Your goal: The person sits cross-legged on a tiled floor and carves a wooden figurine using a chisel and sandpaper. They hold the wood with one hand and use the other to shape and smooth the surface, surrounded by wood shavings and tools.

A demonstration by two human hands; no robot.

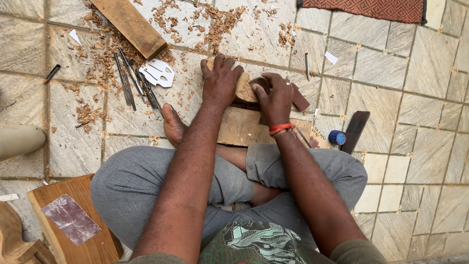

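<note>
I sit cross-legged on a stone tile floor. My left hand (220,80) lies flat, fingers spread, pressing down on a pale carved wood piece (243,89). My right hand (274,98) is curled beside it, fingers closed around what seems to be a small carving tool against the same piece; the tool itself is mostly hidden. The piece rests on a flat wooden work board (242,128) in front of my legs. My bare foot (172,124) sticks out to the left of the board.
Several metal chisels (132,80) and a white paper template (159,73) lie at left among wood shavings (97,54). A plank (131,25) lies beyond. A blue round cap (336,137), dark wooden strip (355,131), wooden block with sandpaper (71,220), and red mat (376,10) are around.
</note>
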